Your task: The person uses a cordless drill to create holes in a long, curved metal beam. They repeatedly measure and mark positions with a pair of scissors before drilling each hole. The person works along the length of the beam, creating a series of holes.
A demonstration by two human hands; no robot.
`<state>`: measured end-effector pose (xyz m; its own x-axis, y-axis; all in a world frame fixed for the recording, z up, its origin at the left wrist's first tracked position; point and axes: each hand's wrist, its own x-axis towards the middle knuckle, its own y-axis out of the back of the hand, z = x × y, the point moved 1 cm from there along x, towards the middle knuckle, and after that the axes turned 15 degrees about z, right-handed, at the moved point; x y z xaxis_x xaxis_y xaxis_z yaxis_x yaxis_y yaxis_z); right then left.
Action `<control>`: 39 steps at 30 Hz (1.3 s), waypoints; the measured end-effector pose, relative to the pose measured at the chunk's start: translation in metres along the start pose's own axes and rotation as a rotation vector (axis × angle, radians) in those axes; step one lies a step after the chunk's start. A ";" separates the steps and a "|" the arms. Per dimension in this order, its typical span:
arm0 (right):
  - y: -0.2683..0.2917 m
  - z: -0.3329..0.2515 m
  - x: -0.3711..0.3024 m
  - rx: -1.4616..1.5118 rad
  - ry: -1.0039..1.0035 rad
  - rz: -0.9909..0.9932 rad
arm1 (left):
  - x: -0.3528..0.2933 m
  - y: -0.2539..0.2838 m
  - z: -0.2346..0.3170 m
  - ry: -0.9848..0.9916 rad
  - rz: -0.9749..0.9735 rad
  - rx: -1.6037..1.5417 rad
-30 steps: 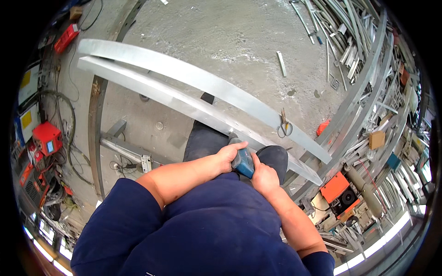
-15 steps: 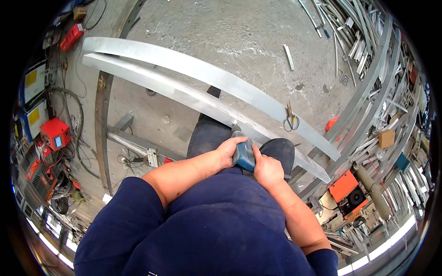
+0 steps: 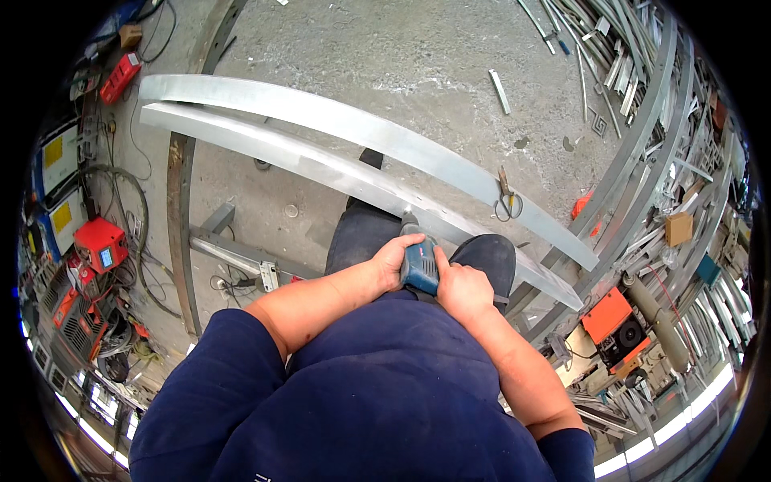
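Observation:
Both my hands are closed around a blue power drill [image 3: 420, 267] in front of my belly. My left hand [image 3: 393, 259] wraps its left side near the front, and my right hand [image 3: 463, 289] grips its right side and rear. Its nose meets the near face of a straight silver metal bar [image 3: 321, 170] that crosses in front of my legs. Whether the bit has entered the metal, I cannot tell. Just beyond lies a second, curved silver bar [image 3: 321, 112], with scissors [image 3: 507, 201] resting on its right part.
Dark steel rails [image 3: 178, 217] on the left and grey rails [image 3: 634, 161] on the right support the bars. A red machine with a screen [image 3: 102, 245] and cables stand at left. An orange machine [image 3: 612, 325], a cardboard box [image 3: 679, 229] and piled metal offcuts [image 3: 622, 72] are at right.
The view has shifted slightly, so the bars' left ends sit a little lower in it. Both hands stay on the drill, and its nose remains at the straight bar.

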<state>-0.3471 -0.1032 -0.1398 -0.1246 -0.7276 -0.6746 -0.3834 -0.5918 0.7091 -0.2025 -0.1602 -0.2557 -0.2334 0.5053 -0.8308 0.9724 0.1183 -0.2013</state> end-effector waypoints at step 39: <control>0.020 0.003 0.011 0.051 -0.045 -0.086 | 0.000 -0.006 0.009 0.037 0.007 0.017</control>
<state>-0.3588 -0.1221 -0.1340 -0.1299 -0.6575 -0.7422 -0.4405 -0.6324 0.6373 -0.2088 -0.1684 -0.2592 -0.2256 0.5372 -0.8127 0.9738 0.1001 -0.2041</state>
